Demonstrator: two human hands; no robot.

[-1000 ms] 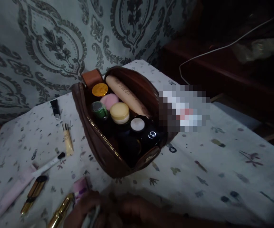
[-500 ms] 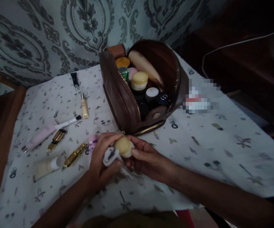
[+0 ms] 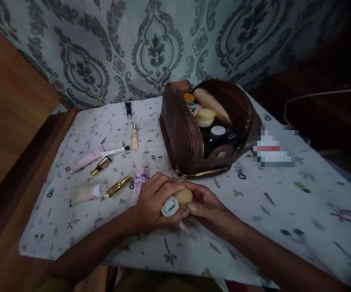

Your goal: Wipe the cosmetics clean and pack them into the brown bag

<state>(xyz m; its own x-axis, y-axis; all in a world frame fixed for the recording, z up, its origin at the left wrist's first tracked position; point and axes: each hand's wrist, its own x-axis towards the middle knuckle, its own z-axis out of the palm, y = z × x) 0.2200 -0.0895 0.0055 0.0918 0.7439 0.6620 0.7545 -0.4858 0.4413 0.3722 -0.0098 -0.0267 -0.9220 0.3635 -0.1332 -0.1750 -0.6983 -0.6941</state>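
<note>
Between my hands is a small round cosmetic jar (image 3: 184, 197) with a yellow lid. My right hand (image 3: 207, 202) grips it from the right, fingers wrapped round its side. My left hand (image 3: 157, 200) is closed round a bunched white cloth (image 3: 169, 207), which presses against the jar's left side. A loose end of the cloth hangs below the fingers. Just beyond my hands stands the unzipped brown makeup bag (image 3: 183, 140). Inside it are another yellow-lidded jar (image 3: 206, 117), a beige tube (image 3: 212, 105), a white-topped jar (image 3: 218, 131) and dark items partly hidden.
Left of my hands lie a pink-and-purple container (image 3: 141, 176), a gold lipstick (image 3: 119, 186), a black-and-gold tube (image 3: 101, 166), a beige tube with a white cap (image 3: 87, 194), a pink tube (image 3: 85, 161) and small tubes behind. A blurred-out item (image 3: 274, 148) sits right of the bag.
The view has turned left and up, so everything sits further right and the bag lower. The left hand's fingers and the cloth have shifted over the jar, covering more of it.
</note>
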